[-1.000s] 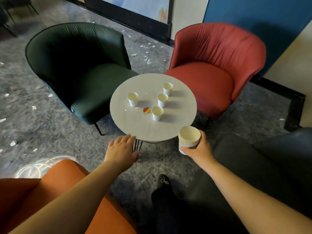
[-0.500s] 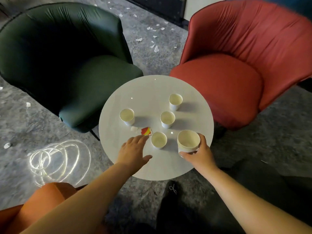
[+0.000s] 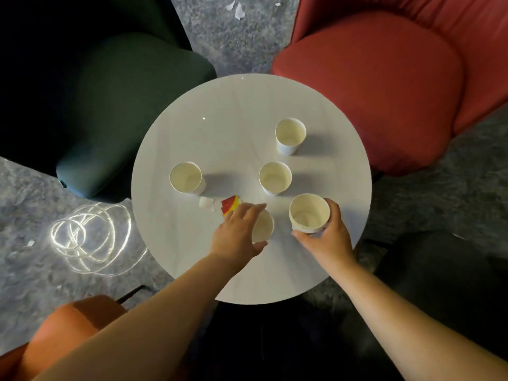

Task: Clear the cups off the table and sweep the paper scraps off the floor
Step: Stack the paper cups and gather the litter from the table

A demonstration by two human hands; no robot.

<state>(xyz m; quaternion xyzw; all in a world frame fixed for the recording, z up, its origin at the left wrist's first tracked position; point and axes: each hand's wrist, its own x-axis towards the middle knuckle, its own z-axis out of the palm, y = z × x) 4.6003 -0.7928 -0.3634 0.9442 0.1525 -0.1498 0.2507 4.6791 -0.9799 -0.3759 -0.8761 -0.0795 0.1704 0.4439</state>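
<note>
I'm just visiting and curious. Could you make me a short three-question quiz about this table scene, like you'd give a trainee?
1. True or false: the right hand holds a stack of cups.
2. How many single cups stand on the table away from both hands?
3. The left hand closes round: A) the nearest cup, B) the red and yellow scrap, C) the green chair.

Key: 1 true; 2 three, the left cup, middle cup and far cup; 3 A.
</note>
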